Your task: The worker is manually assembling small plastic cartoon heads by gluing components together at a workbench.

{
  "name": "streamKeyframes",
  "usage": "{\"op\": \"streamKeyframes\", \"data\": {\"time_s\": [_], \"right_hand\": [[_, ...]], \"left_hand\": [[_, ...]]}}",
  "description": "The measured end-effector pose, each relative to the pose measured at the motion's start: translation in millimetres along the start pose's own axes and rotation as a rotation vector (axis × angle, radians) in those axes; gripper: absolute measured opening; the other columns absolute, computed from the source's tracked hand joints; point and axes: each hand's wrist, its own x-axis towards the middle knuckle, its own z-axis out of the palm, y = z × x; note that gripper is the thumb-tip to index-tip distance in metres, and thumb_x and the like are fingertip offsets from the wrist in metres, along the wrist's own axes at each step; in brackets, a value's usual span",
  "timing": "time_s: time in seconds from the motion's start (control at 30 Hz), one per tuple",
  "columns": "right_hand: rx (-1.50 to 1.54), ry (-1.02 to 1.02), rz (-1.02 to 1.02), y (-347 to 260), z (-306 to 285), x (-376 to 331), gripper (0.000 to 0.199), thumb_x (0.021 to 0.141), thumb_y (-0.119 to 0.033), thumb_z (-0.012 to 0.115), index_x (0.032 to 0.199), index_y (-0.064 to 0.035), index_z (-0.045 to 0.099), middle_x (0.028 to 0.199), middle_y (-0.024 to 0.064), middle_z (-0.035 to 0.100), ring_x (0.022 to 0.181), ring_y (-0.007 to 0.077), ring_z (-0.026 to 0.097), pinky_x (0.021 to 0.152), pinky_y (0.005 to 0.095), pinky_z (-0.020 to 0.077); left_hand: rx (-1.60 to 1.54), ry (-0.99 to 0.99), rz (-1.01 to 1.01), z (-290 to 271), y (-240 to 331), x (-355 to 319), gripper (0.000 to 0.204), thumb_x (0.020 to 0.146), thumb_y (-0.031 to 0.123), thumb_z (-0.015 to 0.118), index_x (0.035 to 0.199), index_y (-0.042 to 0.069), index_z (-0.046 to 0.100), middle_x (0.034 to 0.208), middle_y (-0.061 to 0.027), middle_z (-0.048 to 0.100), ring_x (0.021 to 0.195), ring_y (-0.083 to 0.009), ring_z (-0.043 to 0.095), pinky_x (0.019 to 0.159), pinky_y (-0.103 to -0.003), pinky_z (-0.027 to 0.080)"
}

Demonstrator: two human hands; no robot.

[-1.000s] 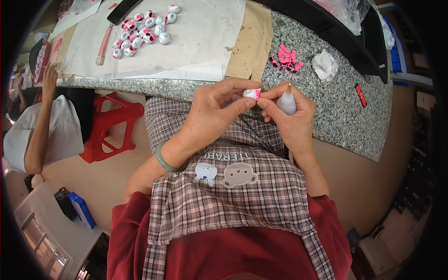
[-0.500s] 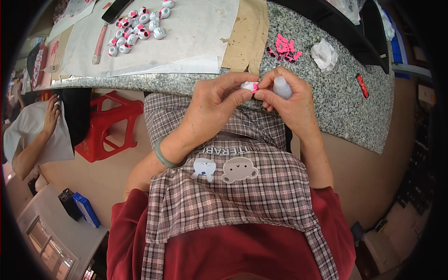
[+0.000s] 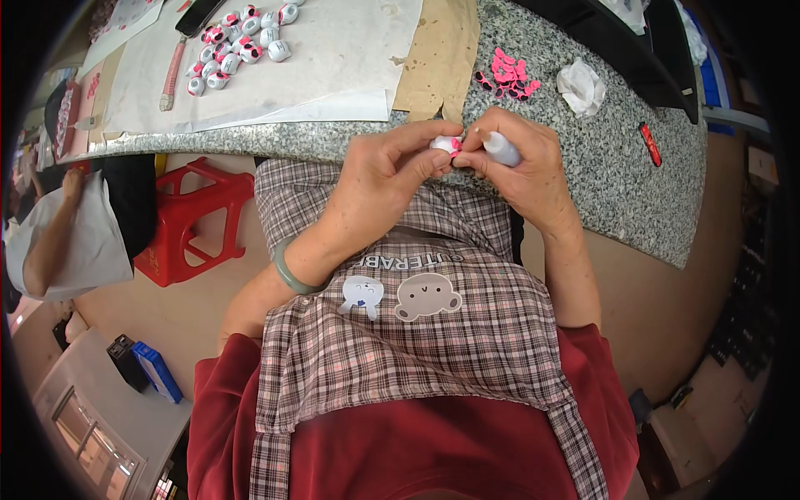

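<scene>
My left hand (image 3: 379, 179) pinches a small white round piece with a pink patch (image 3: 445, 145) between thumb and fingers, just at the edge of the speckled granite counter (image 3: 600, 175). My right hand (image 3: 521, 162) grips a small white glue bottle (image 3: 501, 149), its tip touching the piece. Both hands meet above my lap, over a plaid apron. A green bangle sits on my left wrist.
A heap of finished white-and-pink pieces (image 3: 237, 43) lies on white paper (image 3: 333, 58) at the counter's far left. Loose pink bits (image 3: 506, 73), a crumpled tissue (image 3: 581, 85) and a red item (image 3: 649, 143) lie to the right. A red stool (image 3: 196, 221) stands left; another person (image 3: 62, 233) sits beyond.
Both hands have kept together on the piece, shifting slightly up toward the counter edge. The view has tilted a little lower over the counter.
</scene>
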Motion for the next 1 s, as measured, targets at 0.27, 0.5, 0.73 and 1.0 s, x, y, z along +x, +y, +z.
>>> {"op": "streamKeyframes", "data": {"time_s": [0.27, 0.5, 0.73, 1.0], "right_hand": [[0.232, 0.108, 0.250, -1, 10, -7, 0.012, 0.074, 0.004, 0.068, 0.078, -0.0014, 0.057, 0.071, 0.0020, 0.059, 0.056, 0.0057, 0.054, 0.049, 0.0185, 0.0441], [0.372, 0.234, 0.400, -9, 20, -12, 0.015, 0.073, 0.004, 0.068, 0.082, -0.0018, 0.058, 0.072, 0.0012, 0.059, 0.056, 0.0049, 0.053, 0.048, 0.0178, 0.0436], [0.356, 0.315, 0.390, -18, 28, -10, 0.016, 0.072, 0.002, 0.071, 0.084, -0.0011, 0.061, 0.074, 0.0014, 0.060, 0.058, 0.0049, 0.054, 0.047, 0.0174, 0.0439], [0.428, 0.357, 0.396, -18, 35, -11, 0.014, 0.073, 0.003, 0.069, 0.085, -0.0006, 0.061, 0.074, 0.0020, 0.060, 0.056, 0.0043, 0.053, 0.047, 0.0176, 0.0425]], "left_hand": [[0.394, 0.113, 0.223, 8, 4, -6, 0.023, 0.081, 0.003, 0.061, 0.104, 0.002, 0.062, 0.084, -0.0134, 0.065, 0.064, -0.0177, 0.062, 0.057, -0.027, 0.048], [0.493, 0.115, 0.287, 8, 6, -8, 0.023, 0.085, 0.002, 0.058, 0.108, -0.001, 0.060, 0.080, -0.0074, 0.065, 0.071, -0.0076, 0.060, 0.064, -0.019, 0.048], [0.444, 0.157, 0.281, 8, 4, -11, 0.022, 0.086, 0.002, 0.057, 0.108, -0.001, 0.060, 0.078, -0.0062, 0.064, 0.069, -0.0066, 0.058, 0.062, -0.018, 0.048], [0.414, 0.175, 0.248, 8, 4, -11, 0.022, 0.087, 0.003, 0.056, 0.108, -0.001, 0.059, 0.079, -0.0052, 0.063, 0.068, -0.0059, 0.056, 0.062, -0.018, 0.047]]}}
